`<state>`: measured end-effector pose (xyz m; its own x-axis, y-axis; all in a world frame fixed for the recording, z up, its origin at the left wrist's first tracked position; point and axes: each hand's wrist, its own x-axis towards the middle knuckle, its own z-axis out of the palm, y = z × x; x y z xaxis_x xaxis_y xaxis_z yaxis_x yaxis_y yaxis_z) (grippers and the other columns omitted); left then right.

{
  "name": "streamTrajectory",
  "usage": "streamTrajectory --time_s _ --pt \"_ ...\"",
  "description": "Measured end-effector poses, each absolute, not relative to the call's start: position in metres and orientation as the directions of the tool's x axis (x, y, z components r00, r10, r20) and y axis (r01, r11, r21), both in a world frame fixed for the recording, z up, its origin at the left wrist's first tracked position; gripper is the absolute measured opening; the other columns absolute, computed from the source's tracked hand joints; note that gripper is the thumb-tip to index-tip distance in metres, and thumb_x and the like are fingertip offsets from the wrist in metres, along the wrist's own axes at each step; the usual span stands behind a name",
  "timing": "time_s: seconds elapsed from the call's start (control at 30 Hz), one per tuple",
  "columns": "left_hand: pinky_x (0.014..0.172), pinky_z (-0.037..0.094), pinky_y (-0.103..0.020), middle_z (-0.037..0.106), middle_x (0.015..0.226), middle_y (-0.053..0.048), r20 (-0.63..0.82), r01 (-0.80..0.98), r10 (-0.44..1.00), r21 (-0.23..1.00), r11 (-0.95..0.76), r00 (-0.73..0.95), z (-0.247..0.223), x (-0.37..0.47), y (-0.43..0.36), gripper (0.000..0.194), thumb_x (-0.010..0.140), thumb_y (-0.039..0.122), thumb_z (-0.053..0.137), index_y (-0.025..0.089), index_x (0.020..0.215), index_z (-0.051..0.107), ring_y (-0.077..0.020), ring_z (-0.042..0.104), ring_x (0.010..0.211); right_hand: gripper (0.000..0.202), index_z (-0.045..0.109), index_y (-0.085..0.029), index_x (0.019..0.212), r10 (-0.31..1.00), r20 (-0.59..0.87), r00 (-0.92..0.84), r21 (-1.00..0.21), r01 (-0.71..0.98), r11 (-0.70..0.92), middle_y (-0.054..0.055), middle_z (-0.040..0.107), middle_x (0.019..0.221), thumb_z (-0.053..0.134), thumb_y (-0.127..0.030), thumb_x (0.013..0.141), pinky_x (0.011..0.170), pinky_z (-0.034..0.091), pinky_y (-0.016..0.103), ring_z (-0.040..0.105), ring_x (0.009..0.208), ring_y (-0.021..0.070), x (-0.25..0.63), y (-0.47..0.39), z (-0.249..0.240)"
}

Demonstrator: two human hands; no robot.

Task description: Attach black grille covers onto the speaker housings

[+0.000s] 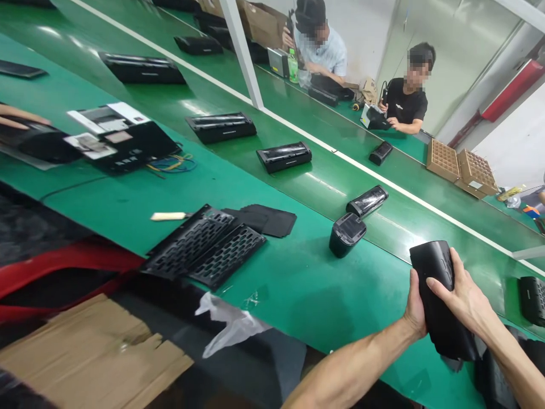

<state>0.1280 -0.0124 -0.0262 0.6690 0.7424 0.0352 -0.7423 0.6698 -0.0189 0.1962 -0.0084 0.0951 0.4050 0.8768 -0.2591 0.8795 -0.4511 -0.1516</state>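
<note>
Over the bench's right side, a long black plastic housing (443,301) with a smooth curved shell is held tilted between both hands. My left hand (416,307) grips its left side, thumb pointing up along the edge. My right hand (466,292) is wrapped around the right side, with its thumb across the front face. Left of them another black housing (347,234) stands on end. Two black perforated grilles (227,254) lie side by side on the green bench, near several thin black sheets (276,220) and a white-handled tool (168,216).
Several black housings (285,156) lie along the green conveyor (323,182). A black-and-white device (123,139) with wires stands at left, near a co-worker's hand (21,116). Two co-workers sit opposite. Divided cartons (443,161), a plastic bag (230,326) and cardboard (93,352) are also visible.
</note>
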Motion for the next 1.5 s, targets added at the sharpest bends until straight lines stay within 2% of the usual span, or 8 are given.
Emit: streamTrajectory --time_s 0.23,0.4,0.67,0.87,1.03,1.23,1.37,1.5 --pt "0.131 0.027 -0.056 0.067 0.143 -0.024 -0.154 -0.691 0.677 -0.067 0.72 0.72 -0.038 0.147 -0.026 0.105 0.09 0.089 0.043 0.002 0.147 0.062 -0.0436 0.05 0.148 0.103 0.02 -0.022 0.17 0.89 -0.287 0.354 -0.298 0.85 -0.434 0.021 0.061 0.142 0.055 -0.074 0.089 0.103 0.05 0.058 0.067 0.124 0.0435 0.223 -0.008 0.075" --pt "0.127 0.035 -0.054 0.073 0.135 -0.024 -0.124 -0.683 0.674 -0.052 0.729 0.729 -0.021 0.144 -0.011 0.095 0.094 0.084 0.044 0.004 0.138 0.069 -0.0416 0.059 0.14 0.111 0.015 -0.02 0.172 0.939 -0.201 0.28 -0.484 0.805 -0.344 0.023 0.035 0.168 0.058 -0.078 0.088 0.118 0.041 0.06 0.043 0.151 0.0419 0.243 -0.037 0.084" --pt "0.117 0.048 -0.053 0.08 0.117 -0.021 -0.205 -0.718 0.704 0.012 0.696 0.68 0.009 0.135 0.016 0.092 0.089 0.089 0.048 0.006 0.119 0.077 -0.0404 0.069 0.126 0.103 0.031 -0.025 0.162 0.813 0.476 0.336 -0.439 0.892 -0.112 0.022 0.034 0.163 0.08 -0.065 0.082 0.116 0.037 0.073 0.036 0.152 0.048 0.208 -0.118 0.031" --pt "0.113 0.052 -0.055 0.082 0.107 -0.02 -0.224 -0.701 0.693 0.055 0.711 0.685 0.021 0.15 0.007 0.09 0.082 0.091 0.055 0.008 0.109 0.079 -0.0416 0.072 0.118 0.083 0.044 -0.022 0.147 0.639 0.678 0.363 -0.471 0.882 -0.001 0.021 0.049 0.147 0.085 -0.053 0.082 0.11 0.041 0.071 0.051 0.137 0.043 0.203 -0.099 0.016" --pt "0.12 0.045 -0.055 0.077 0.127 -0.019 -0.184 -0.665 0.718 0.277 0.693 0.671 0.011 0.14 0.022 0.09 0.075 0.089 0.066 0.013 0.122 0.074 -0.0431 0.062 0.134 0.072 0.044 -0.026 0.144 0.723 0.538 0.433 -0.587 0.808 -0.046 0.018 0.048 0.148 0.078 -0.051 0.086 0.112 0.043 0.063 0.051 0.138 0.0404 0.219 -0.109 0.044" --pt "0.128 0.029 -0.052 0.044 0.168 -0.012 0.221 -0.449 0.701 0.88 0.157 0.678 0.048 0.064 0.103 0.117 0.045 0.032 0.105 0.028 0.152 0.057 -0.0427 0.036 0.156 0.08 0.051 -0.027 0.144 0.815 0.247 0.525 -0.74 0.645 -0.191 0.013 0.056 0.14 0.08 -0.062 0.077 0.098 0.052 0.051 0.059 0.122 0.0387 0.245 -0.141 0.076" --pt "0.119 0.038 -0.049 0.059 0.152 -0.008 0.199 -0.231 0.516 0.973 -0.002 0.833 0.069 0.046 0.117 0.103 0.055 0.034 0.099 0.029 0.151 0.06 -0.0419 0.053 0.139 0.082 0.05 -0.027 0.146 0.852 0.041 0.522 -0.86 0.453 -0.236 0.015 0.056 0.141 0.082 -0.06 0.078 0.087 0.056 0.042 0.061 0.116 0.0358 0.255 -0.152 0.071" --pt "0.104 0.046 -0.039 0.068 0.129 -0.006 -0.021 -0.093 0.612 0.984 0.154 0.79 0.027 0.058 0.089 0.099 0.055 0.041 0.096 0.026 0.147 0.062 -0.0336 0.062 0.117 0.079 0.052 -0.027 0.139 0.831 -0.222 0.51 -0.951 0.075 -0.3 0.013 0.061 0.132 0.085 -0.058 0.074 0.081 0.057 0.039 0.064 0.108 0.0313 0.262 -0.155 0.038"
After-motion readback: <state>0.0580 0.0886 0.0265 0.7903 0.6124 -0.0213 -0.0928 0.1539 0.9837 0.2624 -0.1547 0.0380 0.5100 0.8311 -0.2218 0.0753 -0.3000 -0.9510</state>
